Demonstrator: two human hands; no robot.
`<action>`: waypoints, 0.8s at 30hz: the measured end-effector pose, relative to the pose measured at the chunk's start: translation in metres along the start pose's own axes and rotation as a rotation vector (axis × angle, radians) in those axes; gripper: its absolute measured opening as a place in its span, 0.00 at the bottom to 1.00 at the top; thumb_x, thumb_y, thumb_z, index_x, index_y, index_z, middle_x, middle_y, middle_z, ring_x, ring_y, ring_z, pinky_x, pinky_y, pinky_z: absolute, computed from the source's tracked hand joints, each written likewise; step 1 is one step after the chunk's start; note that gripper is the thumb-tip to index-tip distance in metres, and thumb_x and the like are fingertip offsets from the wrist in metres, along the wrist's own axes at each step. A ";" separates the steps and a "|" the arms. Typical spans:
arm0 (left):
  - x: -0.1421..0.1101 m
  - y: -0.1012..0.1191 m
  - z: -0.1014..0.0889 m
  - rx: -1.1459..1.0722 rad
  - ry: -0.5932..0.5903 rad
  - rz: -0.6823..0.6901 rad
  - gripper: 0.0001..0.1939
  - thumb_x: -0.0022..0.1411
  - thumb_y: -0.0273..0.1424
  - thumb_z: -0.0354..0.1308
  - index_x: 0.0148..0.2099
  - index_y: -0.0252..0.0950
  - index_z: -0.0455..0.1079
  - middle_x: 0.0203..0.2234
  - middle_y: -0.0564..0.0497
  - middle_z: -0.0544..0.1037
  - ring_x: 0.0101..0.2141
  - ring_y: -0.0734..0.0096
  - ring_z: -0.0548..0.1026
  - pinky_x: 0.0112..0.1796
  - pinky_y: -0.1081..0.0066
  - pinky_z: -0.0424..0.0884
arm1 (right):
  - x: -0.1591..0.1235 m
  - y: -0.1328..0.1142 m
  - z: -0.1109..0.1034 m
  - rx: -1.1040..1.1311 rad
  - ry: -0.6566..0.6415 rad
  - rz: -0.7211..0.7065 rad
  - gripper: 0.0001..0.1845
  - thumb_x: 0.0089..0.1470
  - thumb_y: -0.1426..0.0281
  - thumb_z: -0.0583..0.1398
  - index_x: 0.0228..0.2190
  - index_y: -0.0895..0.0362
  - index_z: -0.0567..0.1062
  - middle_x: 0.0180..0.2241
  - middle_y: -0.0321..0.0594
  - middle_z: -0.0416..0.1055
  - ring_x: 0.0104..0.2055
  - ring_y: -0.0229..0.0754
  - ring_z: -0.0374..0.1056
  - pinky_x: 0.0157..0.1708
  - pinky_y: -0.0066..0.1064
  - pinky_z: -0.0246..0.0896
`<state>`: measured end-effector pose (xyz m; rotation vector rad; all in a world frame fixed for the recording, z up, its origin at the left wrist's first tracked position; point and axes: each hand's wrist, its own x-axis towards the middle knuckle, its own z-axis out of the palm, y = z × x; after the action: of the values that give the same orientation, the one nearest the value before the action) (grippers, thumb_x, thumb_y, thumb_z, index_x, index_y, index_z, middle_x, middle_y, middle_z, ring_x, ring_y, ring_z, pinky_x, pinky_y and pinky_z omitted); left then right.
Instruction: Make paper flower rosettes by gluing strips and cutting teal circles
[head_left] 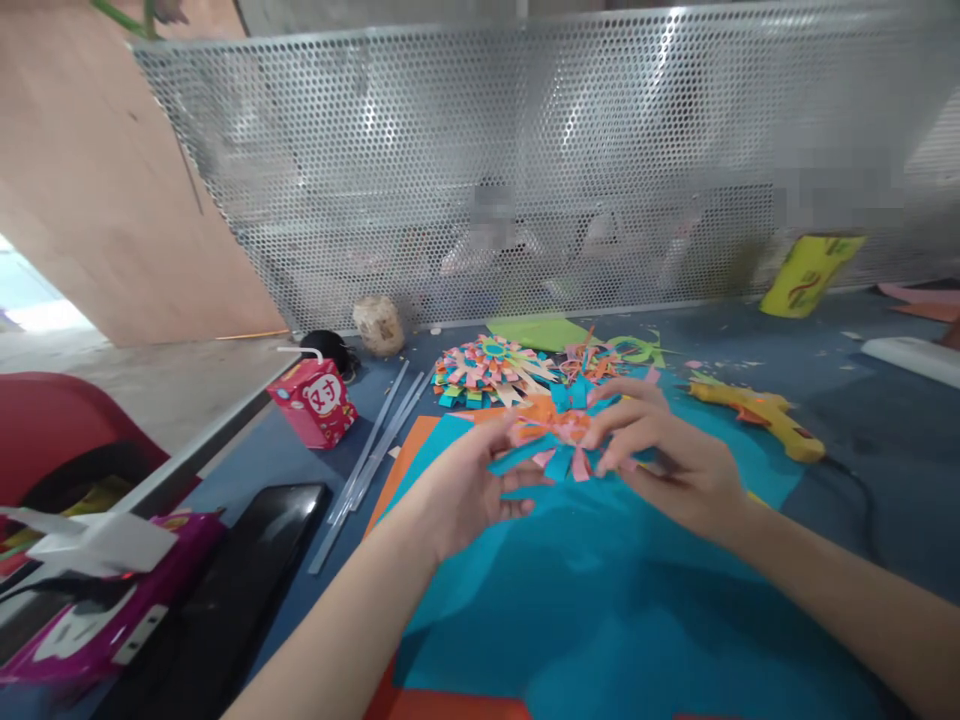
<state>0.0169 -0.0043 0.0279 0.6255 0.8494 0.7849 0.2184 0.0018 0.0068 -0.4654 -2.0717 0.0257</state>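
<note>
Between my two hands is a paper flower (564, 432) with fringed strips in orange, pink and blue. My left hand (472, 480) grips its left side between thumb and fingers. On the other side, the fingers of my right hand (664, 450) are closed on its edge and petals. The flower is held just above a large blue paper sheet (555, 590), which lies over orange paper (409, 465). Behind it rests a larger layered paper flower (491, 370) in pink, blue and cream, beside a heap of paper scraps (589, 358).
A yellow glue gun (761, 412) lies at right, its cord trailing. Clear glue sticks (371, 460), a red drink carton (313, 402) with straw, a black phone (232, 580) and a purple power strip (97, 620) are left. A perforated metal screen (525, 150) borders the back; a yellow cup (810, 275) stands there.
</note>
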 end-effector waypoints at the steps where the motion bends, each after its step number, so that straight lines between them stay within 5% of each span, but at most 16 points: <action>1: 0.001 -0.002 0.000 0.010 -0.002 0.007 0.09 0.50 0.36 0.61 0.31 0.36 0.70 0.24 0.53 0.74 0.25 0.73 0.72 0.26 0.72 0.65 | 0.000 0.001 0.000 0.028 -0.005 0.003 0.12 0.50 0.81 0.53 0.28 0.52 0.69 0.32 0.34 0.71 0.43 0.40 0.66 0.52 0.44 0.54; 8: 0.000 -0.005 0.003 0.059 0.044 0.087 0.09 0.46 0.33 0.64 0.31 0.35 0.71 0.26 0.53 0.73 0.24 0.76 0.69 0.27 0.72 0.67 | -0.005 -0.004 -0.002 0.235 -0.022 0.208 0.15 0.50 0.80 0.55 0.18 0.53 0.71 0.49 0.33 0.61 0.51 0.39 0.59 0.40 0.29 0.62; 14: 0.004 -0.006 0.003 0.061 0.080 0.073 0.07 0.48 0.30 0.62 0.30 0.32 0.70 0.23 0.50 0.73 0.23 0.76 0.71 0.26 0.75 0.67 | -0.002 0.000 -0.003 0.310 -0.055 0.212 0.15 0.51 0.79 0.55 0.17 0.55 0.70 0.53 0.33 0.60 0.53 0.42 0.59 0.42 0.31 0.62; 17: 0.012 -0.008 -0.003 0.032 0.089 0.197 0.10 0.45 0.32 0.64 0.28 0.32 0.69 0.20 0.53 0.72 0.20 0.79 0.69 0.23 0.77 0.65 | 0.006 0.015 -0.018 0.082 0.049 0.231 0.07 0.53 0.72 0.55 0.30 0.52 0.73 0.53 0.37 0.61 0.54 0.44 0.59 0.46 0.38 0.62; 20: 0.019 -0.007 -0.009 -0.014 0.205 0.330 0.13 0.40 0.32 0.67 0.25 0.33 0.66 0.15 0.58 0.68 0.17 0.81 0.66 0.22 0.77 0.65 | -0.001 0.048 -0.048 -0.461 0.035 0.470 0.15 0.51 0.63 0.56 0.42 0.51 0.71 0.47 0.43 0.68 0.49 0.49 0.63 0.43 0.46 0.62; 22: 0.022 -0.005 -0.010 -0.013 0.307 0.398 0.15 0.37 0.32 0.68 0.25 0.34 0.65 0.15 0.58 0.69 0.16 0.80 0.67 0.22 0.76 0.66 | -0.022 0.077 -0.071 -0.627 0.089 0.584 0.16 0.44 0.58 0.60 0.29 0.58 0.75 0.36 0.54 0.71 0.43 0.59 0.65 0.38 0.56 0.58; 24: 0.023 -0.005 -0.009 0.008 0.360 0.444 0.17 0.35 0.32 0.69 0.25 0.34 0.65 0.15 0.57 0.71 0.17 0.79 0.69 0.22 0.76 0.66 | -0.052 0.107 -0.092 -0.926 0.139 0.825 0.23 0.28 0.51 0.65 0.11 0.57 0.67 0.27 0.58 0.70 0.37 0.62 0.66 0.32 0.54 0.58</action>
<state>0.0204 0.0132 0.0097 0.7018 1.0558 1.3246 0.3519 0.0684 -0.0097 -1.7916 -1.5195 -0.4755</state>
